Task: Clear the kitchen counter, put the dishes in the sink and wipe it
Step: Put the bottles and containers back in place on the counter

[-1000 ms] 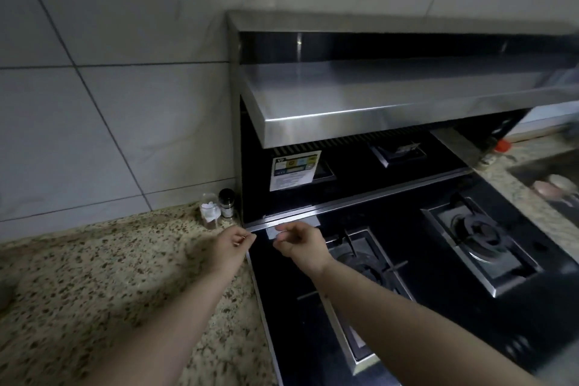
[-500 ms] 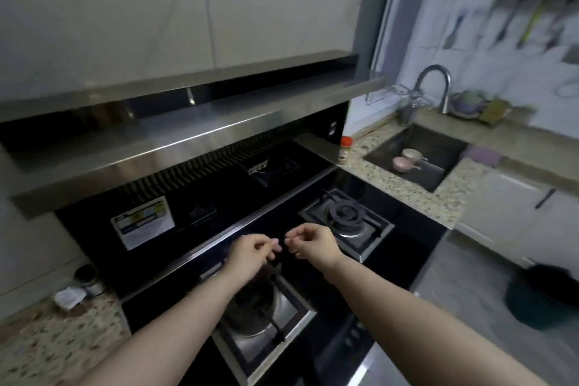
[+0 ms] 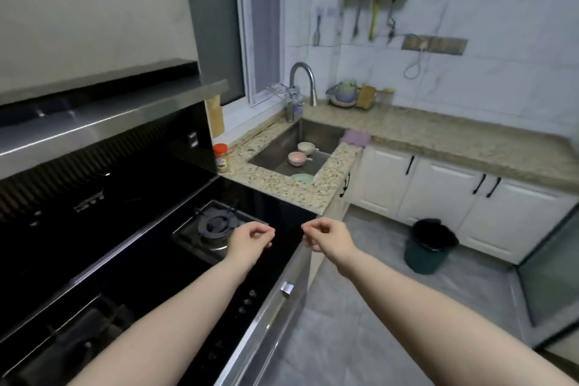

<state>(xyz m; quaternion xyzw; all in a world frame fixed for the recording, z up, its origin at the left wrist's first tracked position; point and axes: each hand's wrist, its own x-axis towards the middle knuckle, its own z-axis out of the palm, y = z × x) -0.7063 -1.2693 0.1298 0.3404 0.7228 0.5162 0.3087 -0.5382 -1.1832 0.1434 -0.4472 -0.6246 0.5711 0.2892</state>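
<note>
Fingers: left hand (image 3: 252, 240) and right hand (image 3: 326, 236) curled loosely, nothing visibly held.
Cloth (image 3: 355, 137): soft, light; pinch at bench (image 3: 438, 141) edge beside sink (image 3: 275, 147).

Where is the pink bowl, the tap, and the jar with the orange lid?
pink bowl (image 3: 297, 158), head view, on its rim.
tap (image 3: 302, 72), head view, on its curved neck.
jar (image 3: 221, 159), head view, on its body.

Dim, soft, slightly blurred picture; wide-angle bending at edges; stove in shadow.
</note>
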